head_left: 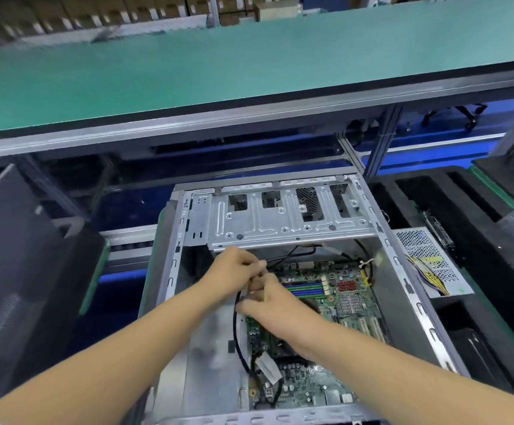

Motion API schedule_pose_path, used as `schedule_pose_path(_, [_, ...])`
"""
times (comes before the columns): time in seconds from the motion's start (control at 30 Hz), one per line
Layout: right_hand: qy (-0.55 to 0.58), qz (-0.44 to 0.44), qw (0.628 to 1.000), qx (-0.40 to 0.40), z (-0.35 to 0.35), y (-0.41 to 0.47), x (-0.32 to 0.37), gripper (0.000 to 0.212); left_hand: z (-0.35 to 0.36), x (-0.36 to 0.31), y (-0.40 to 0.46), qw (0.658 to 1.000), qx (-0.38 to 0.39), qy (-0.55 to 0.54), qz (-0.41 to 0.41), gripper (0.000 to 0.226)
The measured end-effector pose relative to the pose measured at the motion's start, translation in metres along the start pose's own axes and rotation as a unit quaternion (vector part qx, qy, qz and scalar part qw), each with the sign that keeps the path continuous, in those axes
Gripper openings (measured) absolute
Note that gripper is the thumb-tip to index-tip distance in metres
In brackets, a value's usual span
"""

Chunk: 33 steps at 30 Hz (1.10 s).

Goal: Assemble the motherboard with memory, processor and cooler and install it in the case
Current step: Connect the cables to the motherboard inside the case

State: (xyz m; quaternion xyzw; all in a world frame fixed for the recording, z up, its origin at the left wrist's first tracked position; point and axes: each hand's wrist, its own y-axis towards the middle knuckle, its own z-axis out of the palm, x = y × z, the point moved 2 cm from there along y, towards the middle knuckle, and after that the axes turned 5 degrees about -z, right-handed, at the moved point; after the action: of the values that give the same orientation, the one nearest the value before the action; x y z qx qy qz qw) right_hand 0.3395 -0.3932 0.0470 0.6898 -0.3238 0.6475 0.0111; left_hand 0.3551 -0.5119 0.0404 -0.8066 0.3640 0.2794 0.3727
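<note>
An open metal computer case [415, 305] lies in front of me with a green motherboard [350, 302] inside it. Blue and green memory slots [304, 289] show near the board's middle. A drive cage [280, 222] spans the case's far end. Both my hands meet over the board's left side. My left hand [234, 266] and my right hand [268, 302] both pinch a black cable [239, 345] that loops down along the board's left edge. The processor area is hidden under my right forearm.
A power supply [430, 259] with coloured wires lies right of the case on black foam [479, 302]. A dark case panel [13, 271] stands at the left. A green conveyor bench [218, 65] runs across the back.
</note>
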Motion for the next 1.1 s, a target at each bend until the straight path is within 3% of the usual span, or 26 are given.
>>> schedule_pose_path(0.1, [0.204,0.021,0.978,-0.029,-0.014,-0.002,-0.001,0.018,0.013,-0.004,-0.001,0.962,0.064,-0.254,-0.075,0.023])
schedule_pose_path(0.13, [0.214,0.024,0.975,-0.043,-0.024,-0.007,-0.005,0.015,0.019,-0.007,0.000,0.937,0.094,-0.323,-0.091,0.021])
schedule_pose_path(0.2, [0.129,0.007,0.988,-0.086,-0.045,-0.019,-0.017,0.012,0.033,-0.017,0.004,0.913,0.140,-0.373,-0.090,0.016])
schedule_pose_path(0.3, [0.013,0.005,0.989,-0.145,-0.076,-0.037,-0.034,0.006,0.060,-0.038,0.010,0.952,0.158,-0.259,-0.045,0.008])
schedule_pose_path(0.4, [0.000,0.070,0.979,-0.191,-0.098,-0.045,-0.054,0.014,0.093,-0.060,0.017,0.984,0.140,-0.104,0.016,0.010])
schedule_pose_path(0.5, [0.015,0.095,0.963,-0.251,-0.105,-0.044,-0.067,0.026,0.116,-0.082,0.028,0.992,0.102,0.021,0.077,0.019])
schedule_pose_path(0.57, [0.054,0.100,0.949,-0.292,-0.106,-0.038,-0.070,0.032,0.125,-0.087,0.036,0.994,0.078,0.013,0.078,0.023])
schedule_pose_path(0.63, [0.122,0.110,0.933,-0.319,-0.107,-0.036,-0.074,0.035,0.133,-0.088,0.038,0.994,0.075,-0.064,0.044,0.027])
schedule_pose_path(0.7, [0.164,0.127,0.927,-0.312,-0.106,-0.035,-0.080,0.033,0.139,-0.086,0.041,0.987,0.038,-0.158,-0.008,0.012])
schedule_pose_path(0.73, [0.162,0.138,0.930,-0.300,-0.104,-0.036,-0.081,0.030,0.141,-0.085,0.044,0.982,0.017,-0.184,-0.030,0.016])
schedule_pose_path(0.87, [0.133,0.136,0.937,-0.293,-0.103,-0.034,-0.079,0.032,0.140,-0.086,0.051,0.998,0.001,-0.041,0.049,0.031])
schedule_pose_path(1.0, [0.120,0.112,0.941,-0.295,-0.103,-0.037,-0.078,0.046,0.143,-0.081,0.055,0.996,-0.019,0.002,0.082,0.033])
schedule_pose_path(1.1, [0.117,0.092,0.943,-0.298,-0.103,-0.040,-0.074,0.041,0.143,-0.082,0.055,0.995,-0.023,0.034,0.096,0.036])
